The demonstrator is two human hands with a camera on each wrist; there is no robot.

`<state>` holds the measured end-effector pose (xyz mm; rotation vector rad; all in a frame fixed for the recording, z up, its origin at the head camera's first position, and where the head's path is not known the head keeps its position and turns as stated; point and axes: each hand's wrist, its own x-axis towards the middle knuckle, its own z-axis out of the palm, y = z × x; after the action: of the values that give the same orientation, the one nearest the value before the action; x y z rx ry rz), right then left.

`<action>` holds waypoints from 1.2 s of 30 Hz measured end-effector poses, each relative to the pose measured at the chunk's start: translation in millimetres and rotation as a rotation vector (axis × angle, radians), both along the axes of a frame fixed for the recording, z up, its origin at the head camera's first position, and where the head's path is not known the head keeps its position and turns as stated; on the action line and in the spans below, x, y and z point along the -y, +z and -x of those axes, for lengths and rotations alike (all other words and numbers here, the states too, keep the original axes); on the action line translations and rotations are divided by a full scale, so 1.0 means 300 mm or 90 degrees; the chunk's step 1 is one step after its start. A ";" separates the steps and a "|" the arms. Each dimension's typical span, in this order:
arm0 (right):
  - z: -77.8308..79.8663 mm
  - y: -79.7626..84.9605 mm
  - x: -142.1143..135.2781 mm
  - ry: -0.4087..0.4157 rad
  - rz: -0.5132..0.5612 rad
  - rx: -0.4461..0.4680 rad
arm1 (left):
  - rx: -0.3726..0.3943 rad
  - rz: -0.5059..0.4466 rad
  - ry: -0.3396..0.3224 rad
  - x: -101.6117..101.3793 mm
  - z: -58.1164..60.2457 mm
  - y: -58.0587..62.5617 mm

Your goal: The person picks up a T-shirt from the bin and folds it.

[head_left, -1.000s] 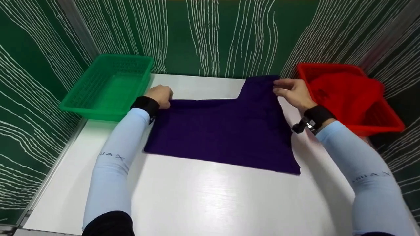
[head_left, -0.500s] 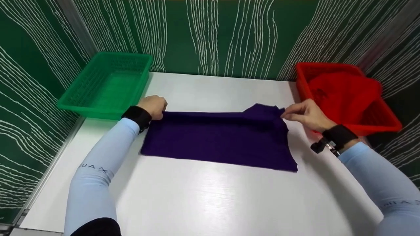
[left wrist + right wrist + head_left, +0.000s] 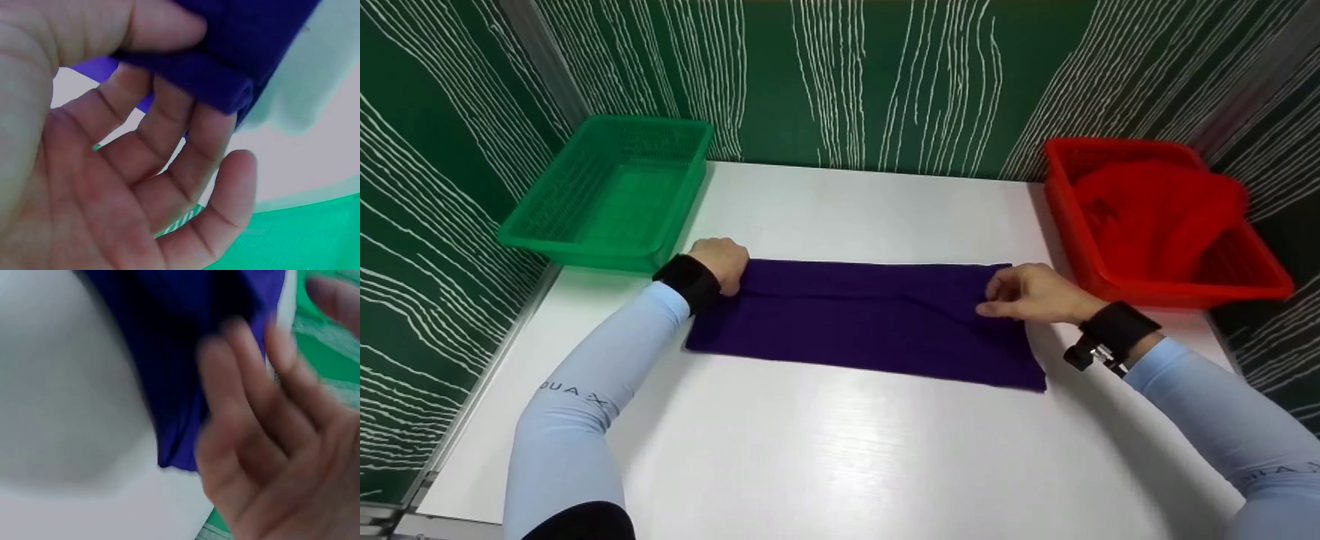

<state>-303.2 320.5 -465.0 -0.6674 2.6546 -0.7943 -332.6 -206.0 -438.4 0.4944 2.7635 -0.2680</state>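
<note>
A dark purple T-shirt (image 3: 855, 330) lies on the white table as a long folded band. At its far left corner my left hand (image 3: 722, 264) pinches the folded edge; the left wrist view shows the thumb (image 3: 169, 28) on top of the cloth and fingers under it. Over the far right corner is my right hand (image 3: 1030, 294). In the right wrist view its thumb (image 3: 337, 301) stands well apart from the loosely bent, blurred fingers (image 3: 222, 377), which are close to the cloth and grip nothing. Whether they touch it I cannot tell.
A green basket (image 3: 660, 251) stands at the back left of the table. On the right is a red basket (image 3: 1099, 277) with red cloth (image 3: 1159, 210) in it. Green walls with white lines (image 3: 825, 82) bound the table behind and at both sides.
The far part of the T-shirt, with its sleeve, has been folded towards the person, making the band narrower. Both hands moved nearer with it. The right hand let go of the cloth.
</note>
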 end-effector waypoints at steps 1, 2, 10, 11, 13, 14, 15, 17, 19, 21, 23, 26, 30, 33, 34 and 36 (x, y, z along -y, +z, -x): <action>-0.002 -0.007 0.014 -0.017 -0.013 -0.024 | -0.016 -0.005 0.001 -0.002 0.000 0.002; -0.005 -0.013 0.027 -0.027 -0.028 -0.049 | -0.032 -0.007 0.003 -0.004 0.001 0.004; -0.025 -0.063 0.108 -0.019 -0.052 -0.150 | -0.058 0.009 -0.012 -0.004 0.000 -0.012; -0.028 -0.063 0.111 -0.010 -0.031 -0.161 | -0.062 0.004 -0.013 -0.003 -0.001 -0.015; -0.035 -0.054 0.114 0.011 0.026 -0.176 | -0.078 -0.003 -0.013 0.003 -0.004 -0.018; -0.038 -0.047 0.114 0.026 0.056 -0.178 | -0.090 -0.007 -0.011 0.006 -0.007 -0.018; -0.042 -0.040 0.111 0.045 0.083 -0.179 | -0.102 -0.011 -0.010 0.011 -0.009 -0.017; -0.052 -0.023 0.110 0.091 0.116 -0.166 | -0.115 -0.015 -0.013 0.020 -0.015 -0.013; -0.063 -0.014 0.113 0.156 0.111 -0.139 | -0.097 -0.011 -0.014 0.025 -0.024 -0.010; -0.076 -0.013 0.121 0.217 0.072 -0.086 | -0.042 0.003 0.002 0.025 -0.038 -0.005; -0.087 -0.017 0.138 0.250 0.026 -0.038 | 0.018 0.018 0.024 0.016 -0.054 0.006; -0.094 -0.019 0.172 0.244 -0.015 -0.060 | 0.048 0.001 0.046 -0.016 -0.069 0.017; -0.064 -0.013 0.236 0.178 -0.019 -0.246 | -0.047 -0.127 -0.010 -0.116 -0.055 -0.013; -0.023 -0.021 0.306 0.162 -0.016 -0.343 | -0.078 -0.196 -0.058 -0.238 -0.059 -0.060; -0.010 -0.030 0.332 0.165 -0.019 -0.364 | -0.070 -0.203 -0.063 -0.284 -0.068 -0.078; 0.010 -0.054 0.384 0.181 -0.044 -0.376 | -0.041 -0.194 -0.068 -0.375 -0.092 -0.115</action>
<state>-306.1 205.5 -481.3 -1.4048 2.9587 -0.4727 -305.0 -93.6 -472.8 0.7225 2.8586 0.1194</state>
